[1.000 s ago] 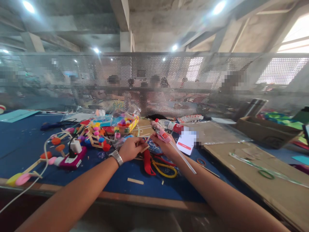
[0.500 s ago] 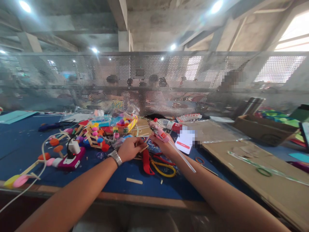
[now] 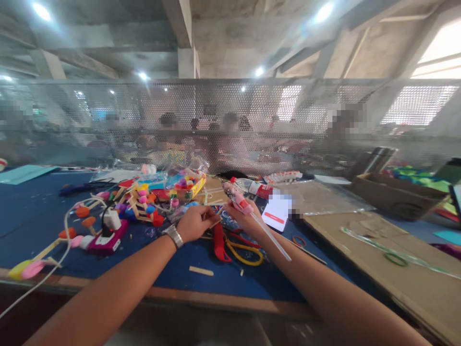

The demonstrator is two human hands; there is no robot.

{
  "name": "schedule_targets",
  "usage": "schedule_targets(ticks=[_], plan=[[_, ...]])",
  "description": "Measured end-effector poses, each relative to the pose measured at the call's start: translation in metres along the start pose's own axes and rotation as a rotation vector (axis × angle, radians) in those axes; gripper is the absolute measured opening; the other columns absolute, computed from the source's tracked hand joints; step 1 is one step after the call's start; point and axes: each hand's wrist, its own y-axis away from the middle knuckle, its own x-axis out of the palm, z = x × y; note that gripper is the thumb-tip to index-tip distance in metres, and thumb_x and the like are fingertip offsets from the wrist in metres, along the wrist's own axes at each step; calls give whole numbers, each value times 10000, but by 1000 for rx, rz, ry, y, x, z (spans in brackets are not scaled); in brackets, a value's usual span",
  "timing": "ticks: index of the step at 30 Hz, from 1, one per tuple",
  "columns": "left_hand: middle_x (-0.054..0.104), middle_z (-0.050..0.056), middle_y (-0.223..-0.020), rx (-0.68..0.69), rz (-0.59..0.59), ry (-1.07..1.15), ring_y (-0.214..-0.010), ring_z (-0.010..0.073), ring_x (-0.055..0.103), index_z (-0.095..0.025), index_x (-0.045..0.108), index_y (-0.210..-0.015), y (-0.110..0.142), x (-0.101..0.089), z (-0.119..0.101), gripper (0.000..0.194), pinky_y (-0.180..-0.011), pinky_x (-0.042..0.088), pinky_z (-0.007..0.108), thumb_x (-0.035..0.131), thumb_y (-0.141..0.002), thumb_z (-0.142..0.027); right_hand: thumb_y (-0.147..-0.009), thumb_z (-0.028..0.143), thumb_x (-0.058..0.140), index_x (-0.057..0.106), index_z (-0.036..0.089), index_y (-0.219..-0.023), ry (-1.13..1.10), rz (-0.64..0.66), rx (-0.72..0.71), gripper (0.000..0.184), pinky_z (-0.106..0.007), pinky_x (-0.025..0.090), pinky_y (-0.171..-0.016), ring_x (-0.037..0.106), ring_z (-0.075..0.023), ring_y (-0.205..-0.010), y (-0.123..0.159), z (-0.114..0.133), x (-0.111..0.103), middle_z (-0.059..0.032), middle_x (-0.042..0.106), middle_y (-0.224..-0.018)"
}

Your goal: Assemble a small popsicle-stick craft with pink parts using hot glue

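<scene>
My left hand, with a metal-band watch at the wrist, pinches a small piece of wooden craft stick above the table. Close by on the right, my right hand is closed around a pink hot glue gun. A clear glue stick juts from its rear, back over my forearm. The gun's nozzle tip cannot be made out. Below the hands lie a red handle and a yellow loop, partly hidden. A loose craft stick rests nearer the table's front edge.
Left of my hands are a purple power strip with a white plug and cable, and stick pieces with coloured pompoms. Rightward lie a phone, a bottle, flat cardboard and a cardboard box. A perforated screen stands behind.
Both hands keep almost the same place and grip. The craft stick piece and glue gun tilt slightly differently, and the whole view has shifted a few pixels.
</scene>
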Motion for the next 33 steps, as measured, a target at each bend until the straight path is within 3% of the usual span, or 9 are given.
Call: schedule_targets(ticks=[6, 10, 24, 33], plan=[[550, -10, -576, -18, 10, 28, -570, 125, 455, -160, 658, -696, -1, 0, 1, 357, -541, 324, 238, 566, -828, -480, -598, 466, 744, 566, 195, -626, -56, -56, 32, 326, -273, 379, -530, 457, -130, -552, -2, 0, 3, 17, 553, -581], [573, -4, -595, -11, -8, 19, -579, 127, 471, -162, 656, -693, -1, -1, -1, 342, -547, 327, 236, 575, -824, -467, -630, 452, 721, 610, 190, -686, -76, -39, 49, 290, -272, 364, -512, 455, -128, -527, -1, 0, 3, 21, 551, -566], [537, -11, -565, 1, -15, -17, -564, 125, 454, -163, 625, -667, -1, 0, 0, 411, -542, 309, 239, 553, -834, -531, -653, 435, 697, 592, 198, -632, -94, -8, 44, 260, -276, 362, -506, 454, -127, -496, -1, -1, 1, 22, 532, -521], [536, -17, -567, -23, 15, 12, -555, 120, 443, -155, 625, -671, -1, 1, 1, 348, -544, 306, 236, 575, -812, -469, -705, 400, 651, 557, 212, -583, -84, 19, 11, 243, -269, 355, -497, 432, -125, -471, -1, -4, 1, 36, 497, -484]])
